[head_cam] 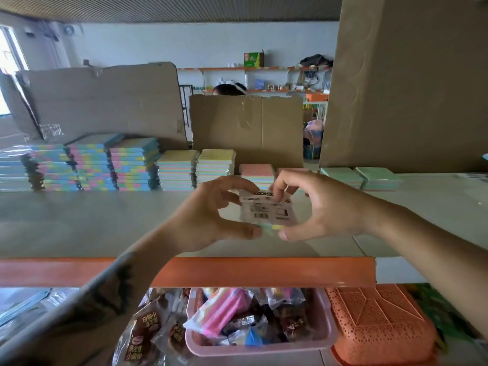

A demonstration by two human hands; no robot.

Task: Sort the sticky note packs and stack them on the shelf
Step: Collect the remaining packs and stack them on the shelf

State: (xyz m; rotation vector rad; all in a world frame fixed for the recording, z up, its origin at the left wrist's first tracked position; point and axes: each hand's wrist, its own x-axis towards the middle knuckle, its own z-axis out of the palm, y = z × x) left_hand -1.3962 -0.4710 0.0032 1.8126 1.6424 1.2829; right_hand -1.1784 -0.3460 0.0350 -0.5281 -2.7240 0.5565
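Both my hands hold one sticky note pack [266, 211] above the shelf [79, 223], label side with barcode facing me. My left hand [211, 215] pinches it from the left, thumb at the bottom edge, fingers [232, 184] curled over the top left. My right hand [324, 207] pinches it from the right, thumb under the bottom corner, its fingers curled over the top edge, so both sets of fingers are clamped on the pack. Pack edge shows green and yellow at the bottom, blurred. Just beyond my fingers sits a short pink-topped stack [257, 174], partly hidden by them. Left of that, two yellow-topped stacks [195, 167] side by side, then taller multicolour stacks [105, 167] further left. To the right of my fingers, two low green stacks [361, 177]. Cardboard sheets [247, 128] stand behind the stacks, a big carton [409, 83] at far right. Below my hands, the orange shelf edge [237, 272], under it a pink basket [258, 342] of wrapped items and an orange perforated basket [380, 323] beside it.
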